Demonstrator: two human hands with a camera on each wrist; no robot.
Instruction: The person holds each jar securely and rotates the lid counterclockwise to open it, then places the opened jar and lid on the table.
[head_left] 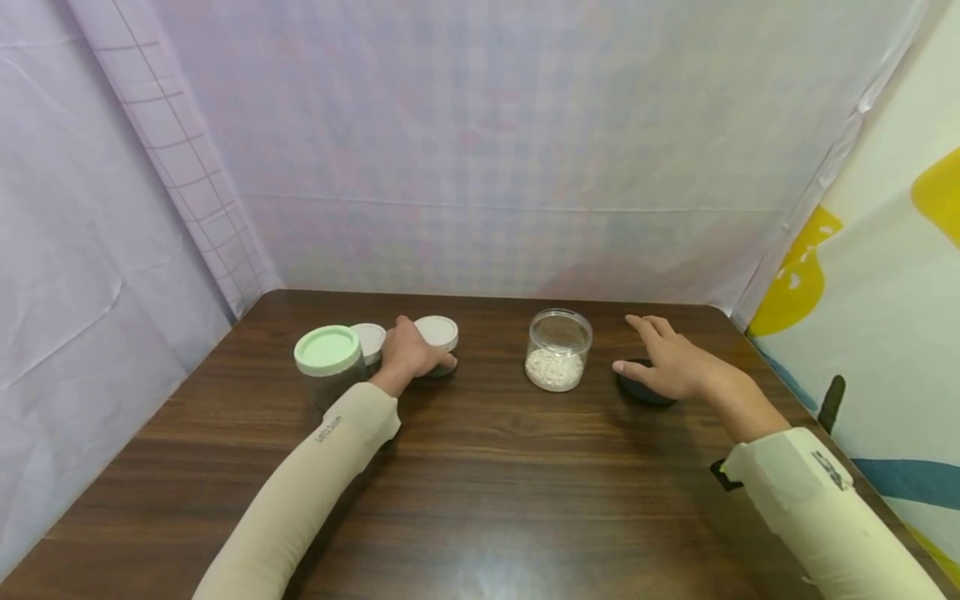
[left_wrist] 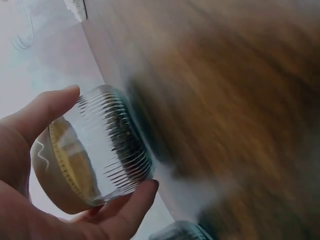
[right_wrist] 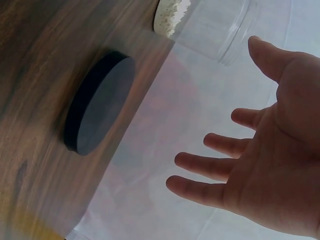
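Observation:
My left hand (head_left: 411, 354) grips a clear ribbed jar (left_wrist: 125, 145) between thumb and fingers. That jar has a white lid (head_left: 437, 332) and some dark contents at its bottom. Over on the right, my right hand (head_left: 675, 364) hovers above a round black lid (head_left: 637, 385), its fingers spread and holding nothing. The black lid (right_wrist: 102, 107) lies flat on the table in the right wrist view. Between the two hands stands a clear jar (head_left: 558, 350) without a lid, partly filled with white flakes (head_left: 553, 368).
Left of my left hand stand a taller jar with a pale green lid (head_left: 328, 350) and another jar with a white lid (head_left: 369, 340), partly hidden. The dark wooden table (head_left: 480, 500) ends at a pale cloth backdrop (head_left: 480, 167). A patterned cloth (head_left: 885, 358) hangs at the right.

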